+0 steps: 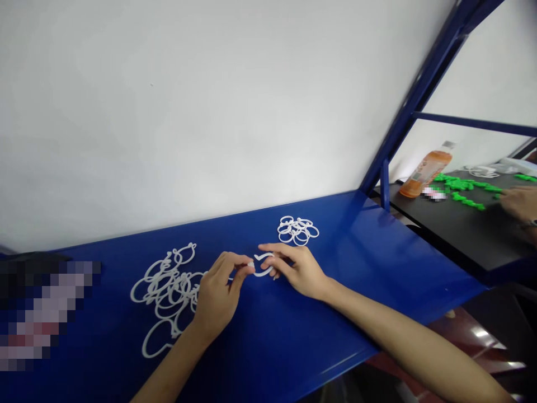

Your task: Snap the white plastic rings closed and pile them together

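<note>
An open white plastic ring (263,273) is between the fingers of my right hand (300,271), its gap facing my left hand. The index finger of that hand stretches above the ring. My left hand (220,285) pinches a small white plastic piece (251,267) between thumb and index finger, close to the ring's open end. Whether this piece joins the ring or is separate, I cannot tell. A loose pile of white plastic rings (161,299) lies beside and partly behind my left hand. Beyond my right hand sits a smaller cluster of white rings (298,230).
The blue table (335,319) meets a white wall behind. A dark item and a blurred-out patch are at far left. Past the blue metal frame (385,184), a black table (448,235) holds an orange bottle (428,169), green pieces (461,184) and another person's hand (520,198).
</note>
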Demonstrator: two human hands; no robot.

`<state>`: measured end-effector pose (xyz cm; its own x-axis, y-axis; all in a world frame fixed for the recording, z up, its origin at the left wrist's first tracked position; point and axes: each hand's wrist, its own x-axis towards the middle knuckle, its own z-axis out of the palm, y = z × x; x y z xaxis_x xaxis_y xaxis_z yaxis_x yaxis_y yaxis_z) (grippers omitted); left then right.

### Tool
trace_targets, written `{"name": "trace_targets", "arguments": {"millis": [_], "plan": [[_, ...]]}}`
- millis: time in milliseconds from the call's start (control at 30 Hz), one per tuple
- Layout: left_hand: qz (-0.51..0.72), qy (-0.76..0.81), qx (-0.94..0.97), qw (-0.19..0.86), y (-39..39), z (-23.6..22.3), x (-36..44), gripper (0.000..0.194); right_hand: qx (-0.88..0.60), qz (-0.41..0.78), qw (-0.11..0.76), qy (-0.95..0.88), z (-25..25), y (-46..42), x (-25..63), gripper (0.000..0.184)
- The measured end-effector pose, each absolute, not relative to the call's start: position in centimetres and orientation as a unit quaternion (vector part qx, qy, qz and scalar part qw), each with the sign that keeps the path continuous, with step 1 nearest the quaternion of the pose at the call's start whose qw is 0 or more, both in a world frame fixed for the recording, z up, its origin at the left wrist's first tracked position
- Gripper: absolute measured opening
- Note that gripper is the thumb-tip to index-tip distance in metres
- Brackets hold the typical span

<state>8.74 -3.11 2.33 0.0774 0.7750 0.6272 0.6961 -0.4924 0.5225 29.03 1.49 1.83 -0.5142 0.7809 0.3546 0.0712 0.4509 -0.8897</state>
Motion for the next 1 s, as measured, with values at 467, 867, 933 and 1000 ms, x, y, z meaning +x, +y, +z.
{"name": "trace_targets", "arguments": {"millis": [467,867,933,1000], "plan": [[0.488,0.404,0.773,0.005,-3.6,1.1,8.9,0.017,-0.195,0.332,0.334,-0.861,2.5,1.0,29.3,0.035],[0.489,0.473,0.729,-0.069,-2.9,1.1,8.9,0.009,-0.250,0.108,0.415,-0.868,2.3,0.7,28.7,0.028],[0.502,0.467,0.724,-0.074,-3.0,1.2,9.0,0.012,-0.215,0.090,0.409,-0.882,2.4,0.6,28.5,0.020],[0.507,0.466,0.722,-0.069,-3.1,1.2,9.1,0.012,-0.191,0.089,0.402,-0.891,2.4,0.8,28.4,0.015]]}}
